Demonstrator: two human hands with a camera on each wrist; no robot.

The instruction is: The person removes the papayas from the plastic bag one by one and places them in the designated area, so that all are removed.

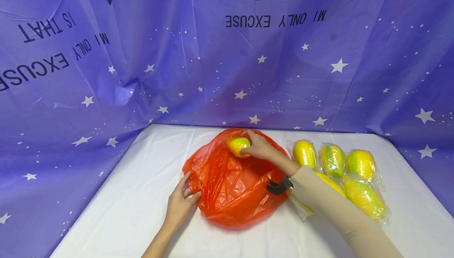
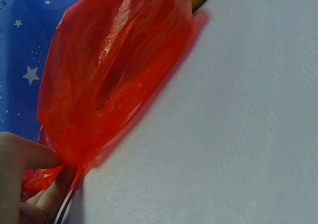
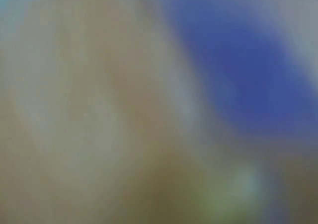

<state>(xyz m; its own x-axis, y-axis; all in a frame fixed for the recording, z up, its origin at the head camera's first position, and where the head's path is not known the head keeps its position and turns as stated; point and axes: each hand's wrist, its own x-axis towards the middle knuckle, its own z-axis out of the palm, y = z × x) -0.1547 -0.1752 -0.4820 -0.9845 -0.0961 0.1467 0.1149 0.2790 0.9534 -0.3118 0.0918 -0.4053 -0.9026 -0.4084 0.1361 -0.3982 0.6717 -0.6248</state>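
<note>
A red plastic bag [image 1: 232, 195] lies spread on the white-covered table in the head view. At its left edge my left hand [image 1: 179, 206] pinches the film between thumb and fingers; the left wrist view shows this pinch on the gathered red plastic [image 2: 119, 75]. Over the far part of the bag, my right hand [image 1: 260, 146] grips a yellow-green mango [image 1: 238, 146] from its right side. How deep the mango sits in the bag I cannot tell. The right wrist view is too blurred to make out the hold.
Right of the bag lie several wrapped mangoes, among them a yellow one [image 1: 304, 154], a greener one [image 1: 332, 159] and a large one [image 1: 365, 198]. My right sleeve [image 1: 330, 202] partly covers others. A purple star-printed cloth [image 1: 213, 72] hangs behind the white table [image 1: 117, 210].
</note>
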